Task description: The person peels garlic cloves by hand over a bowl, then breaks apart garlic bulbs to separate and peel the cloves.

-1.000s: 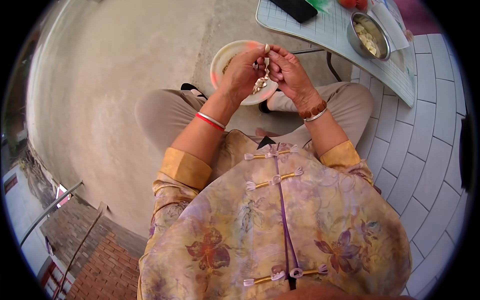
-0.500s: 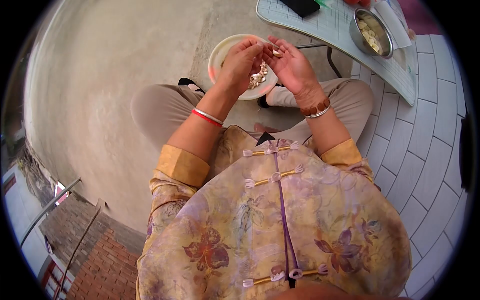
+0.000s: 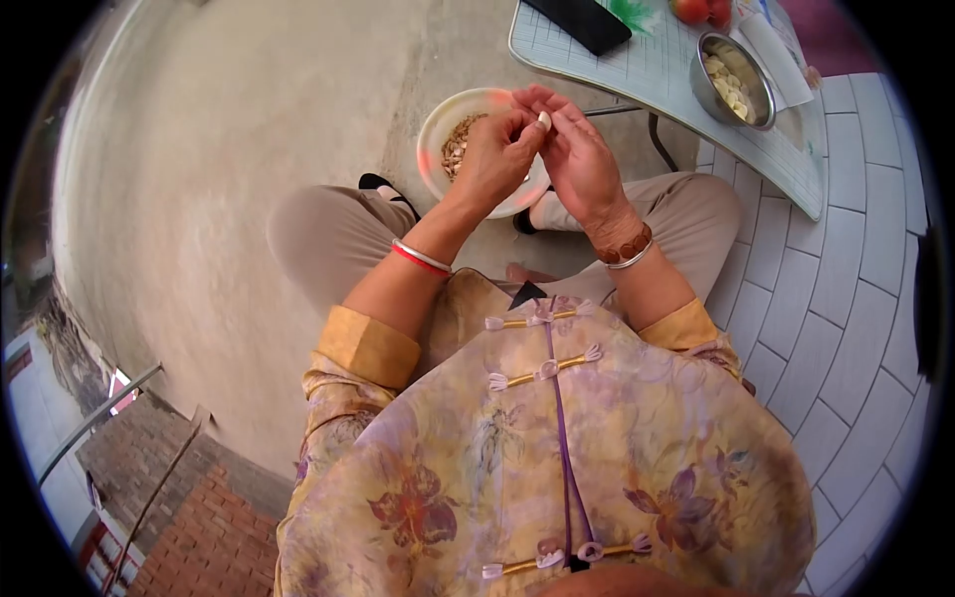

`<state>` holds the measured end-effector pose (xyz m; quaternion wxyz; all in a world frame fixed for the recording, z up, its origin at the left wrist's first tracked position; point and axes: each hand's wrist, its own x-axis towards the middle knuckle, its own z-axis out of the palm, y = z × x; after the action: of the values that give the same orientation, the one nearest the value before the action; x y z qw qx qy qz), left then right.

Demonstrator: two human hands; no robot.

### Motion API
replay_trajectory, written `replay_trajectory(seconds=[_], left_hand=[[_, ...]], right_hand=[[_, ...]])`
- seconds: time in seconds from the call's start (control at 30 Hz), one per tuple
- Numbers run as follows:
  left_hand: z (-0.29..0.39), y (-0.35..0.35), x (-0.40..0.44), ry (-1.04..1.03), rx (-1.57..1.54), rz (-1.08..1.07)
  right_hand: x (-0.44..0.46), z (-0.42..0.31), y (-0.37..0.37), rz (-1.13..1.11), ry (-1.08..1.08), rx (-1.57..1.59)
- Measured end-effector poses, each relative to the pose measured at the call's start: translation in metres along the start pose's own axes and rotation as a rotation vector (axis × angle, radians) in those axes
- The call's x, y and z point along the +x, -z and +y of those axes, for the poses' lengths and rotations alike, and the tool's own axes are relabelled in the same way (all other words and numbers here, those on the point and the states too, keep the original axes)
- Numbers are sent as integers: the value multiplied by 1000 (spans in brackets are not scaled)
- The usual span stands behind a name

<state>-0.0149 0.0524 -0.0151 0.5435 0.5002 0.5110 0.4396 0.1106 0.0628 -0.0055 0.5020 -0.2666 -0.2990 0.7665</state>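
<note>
A pale garlic clove is pinched at the tips of my left hand, closed with its thumb toward the right. Against the clove, my right hand is half cupped, palm up, its fingers stretched out and touching the left fingertips. Both hands are over a whitish basin with reddish patches on its rim. Unpeeled cloves and bits of skin lie in it, partly hidden by my left hand.
At the upper right is a low table bearing a metal bowl of peeled cloves, a black phone-like object, red tomatoes and white paper. My bent legs flank the basin. Grey tiles cover the ground at right.
The clove has passed from my right fingers to the left fingertips. My left hand has shifted slightly right and down, uncovering the basin's left contents. The view has tilted slightly.
</note>
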Motion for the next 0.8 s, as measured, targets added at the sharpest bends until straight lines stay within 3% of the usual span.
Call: replay_trajectory(seconds=[0.33,0.4,0.5,0.6,0.8], left_hand=[[19,-3,-6,199,-268,-71],[20,-2,-5,144,-365,-118],[8,-6,0,102,-335,-176],[2,-6,0,-4,-234,-220],[3,-4,-1,-23,-36,-273]], right_hand=[[-7,8,22,187,-109,-140],[-6,5,26,159,-152,8],[-9,1,24,156,-191,126],[-9,1,29,142,-189,142],[-12,-4,27,163,-182,81]])
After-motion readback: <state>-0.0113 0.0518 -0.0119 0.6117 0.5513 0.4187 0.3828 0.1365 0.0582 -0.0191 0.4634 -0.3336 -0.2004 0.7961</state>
